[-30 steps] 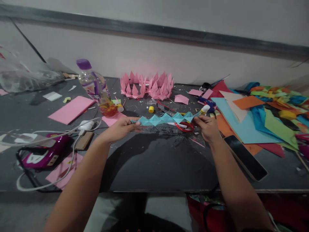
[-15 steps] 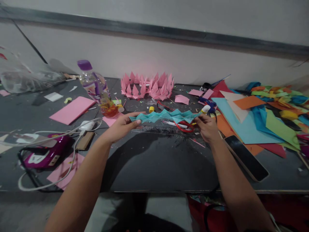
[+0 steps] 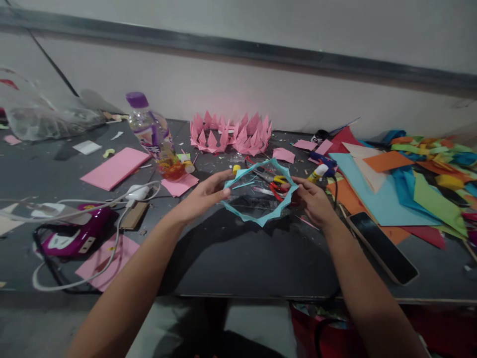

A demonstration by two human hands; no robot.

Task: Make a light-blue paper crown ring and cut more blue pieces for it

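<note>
A light-blue folded paper ring with zigzag points [image 3: 262, 220] is held above the dark table, its middle open. My left hand [image 3: 204, 195] pinches its left side between thumb and fingers. On the opposite side, my right hand [image 3: 312, 199] grips the ring's right edge with closed fingers. Through and behind the ring show red-handled scissors [image 3: 278, 189] and thin blue paper strips [image 3: 244, 184] on the table. Just beyond my right hand is a white glue stick [image 3: 317, 172]. Farther back stand two pink pointed paper rings [image 3: 210, 141], side by side.
A purple-capped bottle [image 3: 152, 134] stands left of centre. Pink paper [image 3: 115, 168], a purple device [image 3: 76, 231] and white cables [image 3: 119, 233] lie at the left. To the right are a phone [image 3: 383, 247], coloured sheets [image 3: 372, 194] and a blue glue gun [image 3: 328, 163].
The light-blue paper strip, seen edge-on and stretched flat before, now shows as an opened ring. My hands have come closer together, the left one moving right.
</note>
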